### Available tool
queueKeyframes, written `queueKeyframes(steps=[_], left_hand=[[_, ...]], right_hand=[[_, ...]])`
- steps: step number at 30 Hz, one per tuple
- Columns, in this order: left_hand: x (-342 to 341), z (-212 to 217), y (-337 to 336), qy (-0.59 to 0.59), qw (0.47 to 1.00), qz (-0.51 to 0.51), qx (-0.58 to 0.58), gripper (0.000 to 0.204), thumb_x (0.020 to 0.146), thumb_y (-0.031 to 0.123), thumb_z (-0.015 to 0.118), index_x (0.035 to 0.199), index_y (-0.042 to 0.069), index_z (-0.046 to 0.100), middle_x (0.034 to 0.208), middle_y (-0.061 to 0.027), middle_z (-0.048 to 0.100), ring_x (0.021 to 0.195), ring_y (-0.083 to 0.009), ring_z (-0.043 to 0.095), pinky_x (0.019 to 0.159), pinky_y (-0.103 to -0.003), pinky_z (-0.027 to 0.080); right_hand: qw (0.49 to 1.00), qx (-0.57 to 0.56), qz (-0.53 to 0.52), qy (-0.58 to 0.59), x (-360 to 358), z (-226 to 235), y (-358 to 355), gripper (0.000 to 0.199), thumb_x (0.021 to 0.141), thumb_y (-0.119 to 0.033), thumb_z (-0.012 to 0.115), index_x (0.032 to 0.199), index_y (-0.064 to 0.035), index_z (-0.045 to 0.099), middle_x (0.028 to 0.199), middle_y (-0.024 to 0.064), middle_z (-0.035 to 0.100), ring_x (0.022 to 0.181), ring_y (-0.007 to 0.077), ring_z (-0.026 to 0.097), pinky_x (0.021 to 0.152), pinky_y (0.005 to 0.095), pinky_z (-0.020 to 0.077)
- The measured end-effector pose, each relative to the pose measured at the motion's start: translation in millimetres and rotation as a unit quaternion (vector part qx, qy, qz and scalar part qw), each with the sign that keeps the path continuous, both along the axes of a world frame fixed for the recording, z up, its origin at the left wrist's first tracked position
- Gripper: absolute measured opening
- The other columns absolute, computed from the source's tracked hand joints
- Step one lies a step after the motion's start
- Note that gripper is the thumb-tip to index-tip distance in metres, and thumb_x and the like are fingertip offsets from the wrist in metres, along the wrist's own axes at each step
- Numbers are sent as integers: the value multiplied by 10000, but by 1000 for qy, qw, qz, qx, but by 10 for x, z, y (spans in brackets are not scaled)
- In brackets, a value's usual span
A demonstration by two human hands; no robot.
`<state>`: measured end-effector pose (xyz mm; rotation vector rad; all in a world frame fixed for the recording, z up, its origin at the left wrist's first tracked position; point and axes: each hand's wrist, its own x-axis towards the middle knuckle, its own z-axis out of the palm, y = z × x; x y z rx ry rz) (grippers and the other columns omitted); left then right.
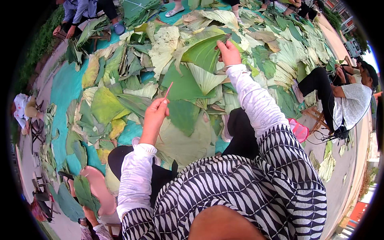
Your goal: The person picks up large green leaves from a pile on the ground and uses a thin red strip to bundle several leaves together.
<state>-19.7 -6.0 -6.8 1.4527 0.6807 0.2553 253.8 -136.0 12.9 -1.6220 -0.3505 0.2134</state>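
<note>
Green leaf [204, 52] in right hand [229, 53], stick [168, 91] in left hand [155, 114]

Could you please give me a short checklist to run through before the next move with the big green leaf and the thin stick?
1. Right hand grips the edge of the folded green lotus leaf: ok.
2. Left hand pinches the thin pinkish stick, tip pointing up and free of the leaves: ok.
3. Stick and held leaf are apart, not yet touching: ok.
4. Leaf in hand is whole, without tears along the fold: cannot tell, its underside is hidden.
5. Seated person on the right is well away from both hands: ok.
6. Leaf pile on the teal sheet lies within reach ahead: ok.
</note>
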Motion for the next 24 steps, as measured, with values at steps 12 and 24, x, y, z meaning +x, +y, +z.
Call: queueKeyframes(steps=[12,24], left_hand=[[34,-94,-45,-35,997,-33,67,175,835,173,468,884,37,565,517,33,450,460,-34,355,432,-196,276],[199,-50,183,36,998,16,57,176,834,192,462,867,54,566,496,27,437,442,-41,341,429,-188,264]], right_hand=[[924,102,233,286,-829,-51,188,268,823,-182,466,1040,-25,484,938,23,552,801,137,522,688,252,420],[905,44,327,269,-857,-86,453,372,836,-171,455,1154,14,403,1011,40,523,887,117,485,756,228,399]])
